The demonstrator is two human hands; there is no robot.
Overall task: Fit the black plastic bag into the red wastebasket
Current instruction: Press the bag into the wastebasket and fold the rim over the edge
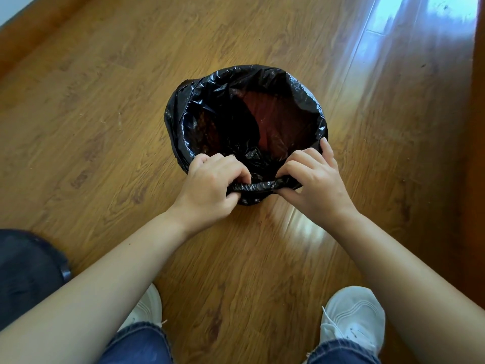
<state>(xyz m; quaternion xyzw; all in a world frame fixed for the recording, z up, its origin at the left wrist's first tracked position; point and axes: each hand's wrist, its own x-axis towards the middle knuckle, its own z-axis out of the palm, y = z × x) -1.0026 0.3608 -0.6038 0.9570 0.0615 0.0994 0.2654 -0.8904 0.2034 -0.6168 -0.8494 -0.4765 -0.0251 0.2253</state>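
Both hands pinch rolled hem at 6 o'clock: left hand (210,185), right hand (312,179), fingers curled shut | black plastic bag (183,111) lines red wastebasket (278,111) | we judge hem being tightened over rim

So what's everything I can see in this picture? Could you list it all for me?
black plastic bag: one, glossy black, lining the basket and folded over its rim, near edge bunched into a roll
red wastebasket: one, red, mid-floor, showing only through the thin bag inside
wooden plank floor: one, warm brown, under everything, window glare at upper right
dark fabric object: one, dark blue-black, lower left edge; cannot tell what it is
white sneakers: two, white, bottom of view
blue jeans legs: two, blue denim, bottom edge
left hand: one, bare, grip shut on the bag's rolled near edge
right hand: one, bare, grip shut on the same roll
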